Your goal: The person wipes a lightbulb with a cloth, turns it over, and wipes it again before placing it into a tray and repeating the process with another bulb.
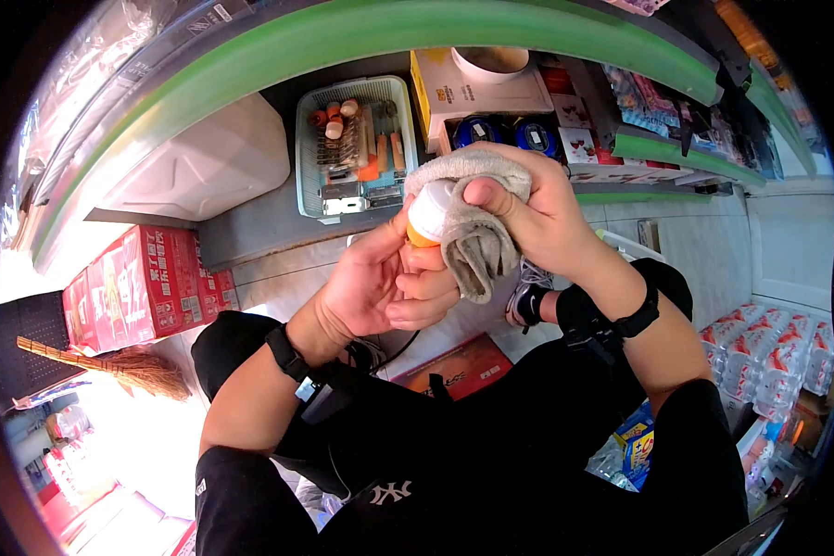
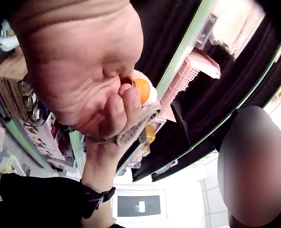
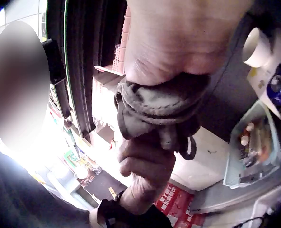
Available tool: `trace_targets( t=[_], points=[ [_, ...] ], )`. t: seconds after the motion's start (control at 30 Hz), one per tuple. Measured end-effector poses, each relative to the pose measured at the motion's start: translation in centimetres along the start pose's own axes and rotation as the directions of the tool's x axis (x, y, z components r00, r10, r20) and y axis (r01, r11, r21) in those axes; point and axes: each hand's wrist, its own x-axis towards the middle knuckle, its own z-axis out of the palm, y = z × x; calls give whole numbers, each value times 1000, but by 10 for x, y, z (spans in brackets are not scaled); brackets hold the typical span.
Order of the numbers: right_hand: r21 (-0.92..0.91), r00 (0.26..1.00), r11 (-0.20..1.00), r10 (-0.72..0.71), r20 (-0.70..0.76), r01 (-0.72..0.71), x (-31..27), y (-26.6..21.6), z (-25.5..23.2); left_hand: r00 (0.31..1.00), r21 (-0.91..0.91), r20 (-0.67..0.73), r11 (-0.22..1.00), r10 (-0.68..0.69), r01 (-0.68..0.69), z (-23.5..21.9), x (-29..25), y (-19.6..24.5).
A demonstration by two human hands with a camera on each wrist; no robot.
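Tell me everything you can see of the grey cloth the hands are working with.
The grey cloth looks like soft, worn terry fabric, crumpled and folded. It drapes over the right hand, whose thumb presses it against a small white bottle with an orange band. A loose end hangs down between both hands. The left hand holds the bottle from below, its fingers touching the cloth's lower edge.

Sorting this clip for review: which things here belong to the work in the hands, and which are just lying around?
In use:
left hand holding the small bottle
right hand pressing the grey cloth around it

Lying about:
basket of tools on the shelf
white container
red boxes
broom
packs of bottles
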Motion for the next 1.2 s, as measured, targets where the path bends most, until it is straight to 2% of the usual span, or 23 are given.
trace_targets(
  t=[0.07, 0.1, 0.17, 0.2, 0.3, 0.33, 0.43, 0.5, 0.53, 0.6, 0.63, 0.7, 0.77, 0.83, 0.9, 0.97, 1.13, 1.2],
  points=[
    [-33, 997, 997, -76, -5, 75, 4, 9, 2, 986, 166, -152, 985, 66, -40, 5, 1, 2],
    [-48, 994, 992, -113, -7, 113, 5, 12, 3, 962, 323, -229, 944, 149, -70, 7, 3, 2],
    [-247, 990, 960, -137, 8, 135, 4, 11, -1, 881, 612, -330, 787, 339, -74, 9, 8, 4],
    [-342, 989, 929, -147, 15, 144, 3, 10, -3, 870, 753, -262, 652, 418, -86, 4, 9, 6],
    [-369, 999, 928, -42, 34, 52, 5, 2, -5, 801, 952, -88, 288, 593, -109, 3, 8, 1],
    [-284, 1000, 959, -3, 9, 5, 6, 3, -5, 825, 966, -65, 242, 562, -89, 7, 5, 3],
    [-32, 992, 993, 110, -58, -112, 6, 8, -1, 820, 998, 66, -34, 568, -56, 5, 2, 4],
    [112, 982, 982, 162, -99, -151, 6, 12, 1, 805, 987, 18, 120, 593, -111, 10, 5, 2],
    [111, 980, 986, 141, -138, -126, 6, 18, 2, 798, 971, -7, 195, 603, -139, 12, 7, 0],
    [228, 976, 965, 166, -144, -131, 5, 18, 5, 811, 848, -119, 484, 572, -217, 9, 10, -1],
    [286, 973, 949, 179, -145, -132, 4, 16, 7, 815, 792, -149, 560, 561, -241, 5, 11, -1],
    [218, 982, 974, 101, -158, -65, 1, 12, 13, 818, 658, -207, 695, 536, -289, 0, 14, -2],
    [115, 989, 993, 46, -143, -29, -1, 12, 13, 803, 639, -256, 718, 537, -277, 5, 13, 0],
    [-25, 995, 999, 17, -100, -20, -4, 14, 9, 824, 756, -200, 619, 530, -214, 3, 7, 5],
    [-71, 994, 997, 15, -110, -22, -3, 9, 9, 826, 804, -172, 561, 537, -198, 4, 6, 8],
    [-89, 996, 996, 13, -89, -21, -4, 9, 5, 823, 789, -172, 576, 542, -213, 6, 7, 7],
    [68, 992, 991, 120, -36, -117, 4, -2, -5, 835, 729, -138, 625, 533, -279, 10, 9, 15],
    [111, 988, 982, 156, -6, -154, 4, 2, -10, 833, 638, -146, 694, 534, -334, 7, 12, 18]
  ],
)
